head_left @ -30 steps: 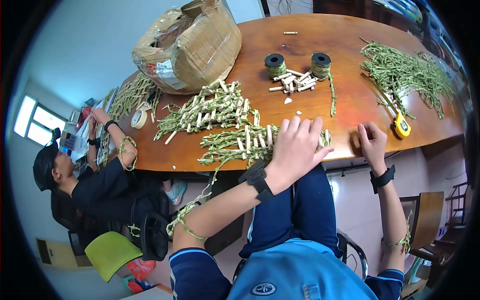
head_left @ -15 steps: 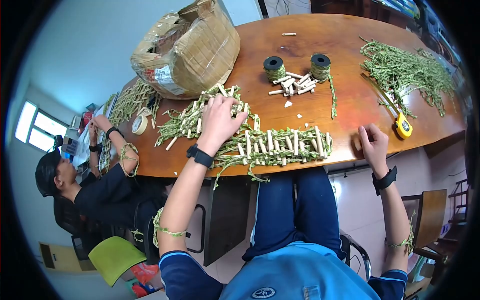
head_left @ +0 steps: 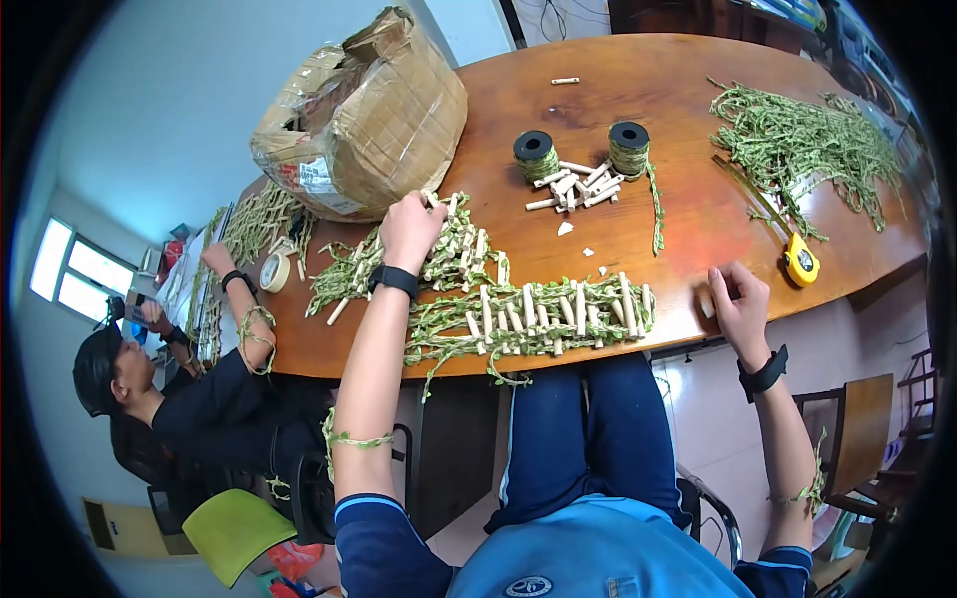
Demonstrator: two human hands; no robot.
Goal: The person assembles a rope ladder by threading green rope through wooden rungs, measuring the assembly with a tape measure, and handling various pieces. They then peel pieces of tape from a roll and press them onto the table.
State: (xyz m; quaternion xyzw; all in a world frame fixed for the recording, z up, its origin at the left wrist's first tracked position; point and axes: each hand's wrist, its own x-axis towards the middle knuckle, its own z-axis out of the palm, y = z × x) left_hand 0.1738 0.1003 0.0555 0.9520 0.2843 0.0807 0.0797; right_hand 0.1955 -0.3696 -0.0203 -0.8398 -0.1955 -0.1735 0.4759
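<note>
My left hand [head_left: 409, 237] is over a heap of green leafy cord with wooden sticks [head_left: 454, 261], its fingers closed on a stick at the heap's top. In front lies a ladder-like strip of sticks and leafy cord [head_left: 558, 317], running along the table edge. My right hand [head_left: 740, 299] is right of the strip, fingers curled together at the table edge; a small pale patch shows at its fingertips, too unclear to name. Beyond the strip are loose sticks [head_left: 576, 189] and two spools of leafy cord [head_left: 535, 156] [head_left: 628, 149].
A cardboard box [head_left: 399, 120] stands behind the heap. At right lie a yellow tape measure [head_left: 800, 261] and a leafy cord pile [head_left: 807, 140]. A tape roll [head_left: 275, 272] is at left, near a co-worker in a black cap [head_left: 98, 369]. One stick [head_left: 565, 81] lies far back.
My left hand has moved slightly away from me and left over the heap, its fingers now drawn together. The right hand stays nearly in place, and the view has shifted a little.
</note>
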